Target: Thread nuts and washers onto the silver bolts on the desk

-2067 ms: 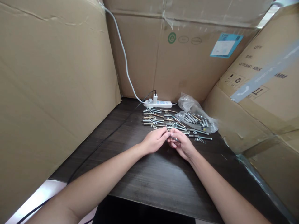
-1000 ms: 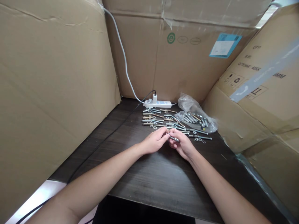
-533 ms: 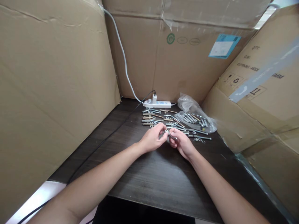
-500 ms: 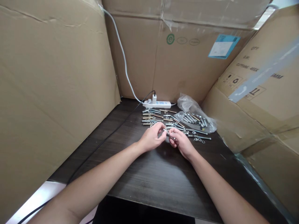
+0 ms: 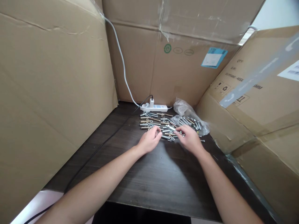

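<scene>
My right hand point(image 5: 189, 138) is closed in a pinch on a silver metal bolt point(image 5: 171, 128), whose end sticks out to the left of the fingertips, over the loose hardware. To its left, my left hand point(image 5: 149, 140) has thumb and forefinger pressed together; whatever is between them is too small to make out. Beyond both hands lie rows of bolts and metal tubes point(image 5: 149, 119), silver and brass-coloured, with loose nuts and washers among them. A few washers point(image 5: 173, 139) rest between my hands. My fingers hide part of the rows.
A clear plastic bag point(image 5: 183, 107) with more bolts point(image 5: 190, 122) lies at the back right. Behind the rows is a white power strip point(image 5: 155, 108) with a plugged-in adapter. A black cable point(image 5: 100, 144) crosses the dark table point(image 5: 149, 180) on the left. Cardboard boxes point(image 5: 140, 71) wall three sides.
My hands, close together around a metal piece before, are now apart. The right hand has moved right with the bolt. The head view has tilted up and turned slightly right.
</scene>
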